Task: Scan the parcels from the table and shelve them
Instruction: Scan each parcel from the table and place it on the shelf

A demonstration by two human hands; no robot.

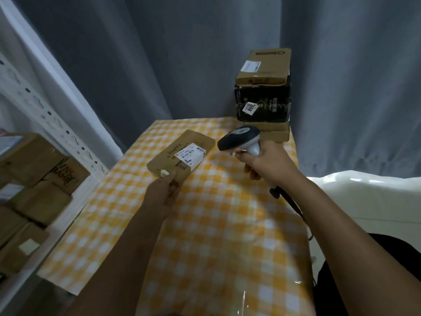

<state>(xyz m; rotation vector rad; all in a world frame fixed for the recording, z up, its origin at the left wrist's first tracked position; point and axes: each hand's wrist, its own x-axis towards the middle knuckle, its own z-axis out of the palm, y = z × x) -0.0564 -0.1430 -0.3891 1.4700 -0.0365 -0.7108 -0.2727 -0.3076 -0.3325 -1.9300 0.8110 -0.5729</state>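
Observation:
My left hand (163, 190) pinches the near corner of a flat brown cardboard parcel (168, 157), thumb on top, holding it just above the table. Its white barcode label (190, 156) faces up. My right hand (262, 161) grips the handle of a black and grey barcode scanner (239, 137), whose head points left and down toward the label from close by. At the table's far right corner stands a stack of parcels: a brown box (264, 66) on a black box (263, 103) on another brown box (273, 132).
The table (216, 224) wears a yellow and white checked cloth. A white metal shelf (45, 115) at the left holds several brown boxes (34, 179). Grey curtains hang behind. The scanner's cable (289, 201) trails off the right edge beside a white surface (364, 197).

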